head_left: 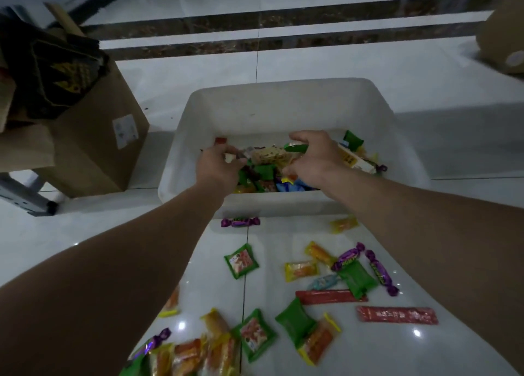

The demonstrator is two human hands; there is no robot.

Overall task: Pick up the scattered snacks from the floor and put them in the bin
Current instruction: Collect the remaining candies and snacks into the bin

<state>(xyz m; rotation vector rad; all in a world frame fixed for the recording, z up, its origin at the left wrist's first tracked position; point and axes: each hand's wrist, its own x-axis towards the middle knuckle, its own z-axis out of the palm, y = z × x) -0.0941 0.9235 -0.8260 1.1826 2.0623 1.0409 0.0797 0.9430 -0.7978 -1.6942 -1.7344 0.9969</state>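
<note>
Head view, left hand (218, 169) grip unclear, right hand (315, 160) pinching green packet (297, 148) over bin (283, 97), print illegible

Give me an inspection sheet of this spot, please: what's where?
Surface: glossy white floor tiles.
Job's things: white bin partly filled with snacks; many snacks lying on the floor, such as a green packet, purple candy, red stick.
Clutter: cardboard box left of the bin; a second box far right.
Hands: left hand among the bin's snacks, grip unclear; right hand curled over a green wrapper above the bin.
Cables: nothing seen.
Surroundings: dark marble strips beyond the bin.
</note>
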